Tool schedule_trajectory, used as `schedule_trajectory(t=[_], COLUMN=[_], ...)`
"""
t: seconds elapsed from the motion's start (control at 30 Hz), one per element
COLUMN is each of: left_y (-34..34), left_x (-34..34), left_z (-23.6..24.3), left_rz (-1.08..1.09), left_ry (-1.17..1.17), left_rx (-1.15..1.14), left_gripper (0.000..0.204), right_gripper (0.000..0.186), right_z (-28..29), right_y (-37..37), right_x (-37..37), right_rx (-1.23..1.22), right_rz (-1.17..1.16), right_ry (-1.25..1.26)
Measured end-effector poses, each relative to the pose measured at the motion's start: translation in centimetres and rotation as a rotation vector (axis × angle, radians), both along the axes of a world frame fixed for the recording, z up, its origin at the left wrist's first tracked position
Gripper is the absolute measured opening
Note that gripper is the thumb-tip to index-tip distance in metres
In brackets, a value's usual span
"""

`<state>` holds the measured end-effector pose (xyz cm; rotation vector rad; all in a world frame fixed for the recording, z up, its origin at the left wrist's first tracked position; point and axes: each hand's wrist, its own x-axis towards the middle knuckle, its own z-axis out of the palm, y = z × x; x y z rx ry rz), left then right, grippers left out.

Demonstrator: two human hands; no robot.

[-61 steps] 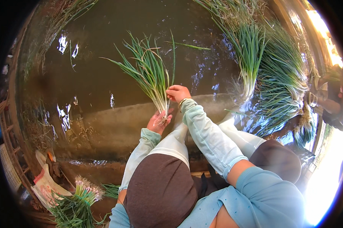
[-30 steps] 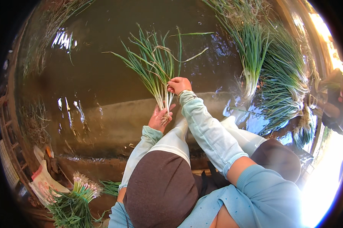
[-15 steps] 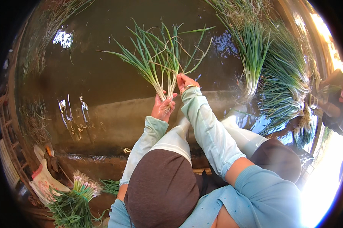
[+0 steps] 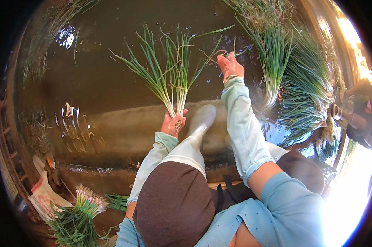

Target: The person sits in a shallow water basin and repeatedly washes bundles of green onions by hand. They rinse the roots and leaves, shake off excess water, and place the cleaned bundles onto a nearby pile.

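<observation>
My left hand [image 4: 172,124] is closed around the root end of a small bunch of spring onions [image 4: 169,74]. Their white stems rise from the fist and the green leaves fan out over the brown water. Thin roots hang over the fingers. Off to the right of the bunch, my right hand [image 4: 231,67] is raised above the water, its fingers pinched. Thin, partly brown spring onion leaves [image 4: 214,58] stick out at its fingertips, apart from the bunch.
Muddy water [image 4: 111,70] lies ahead, with a submerged ledge [image 4: 140,119] before my white boot [image 4: 204,117]. Spring onion piles [image 4: 305,86] line the right side. A tied bunch [image 4: 76,220] and a white sack [image 4: 48,197] sit at lower left. Another person's arm [image 4: 357,119] shows at far right.
My right hand has moved from the stems up and to the right, carrying thin leaves away from the bunch. My left hand has shifted slightly down and left with the spring onions.
</observation>
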<state>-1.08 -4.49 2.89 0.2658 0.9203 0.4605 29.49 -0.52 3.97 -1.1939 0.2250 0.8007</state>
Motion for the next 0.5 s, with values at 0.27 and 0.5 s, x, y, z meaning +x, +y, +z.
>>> schedule_trajectory(t=[0.27,0.5], left_y=[0.1,0.6], left_x=[1.4,1.4], left_z=[0.1,0.7], left_rz=[0.027,0.001], left_ry=[0.054,0.05], left_rx=[0.016,-0.073], left_gripper=[0.04,0.028], right_gripper=[0.036,0.028], right_z=[1.1,-0.9], right_y=[-1.8,-1.9], right_x=[-11.8,-12.1], right_rx=[-0.785,-0.6], right_rz=[0.922,0.76], right_ry=[-1.069,-0.939])
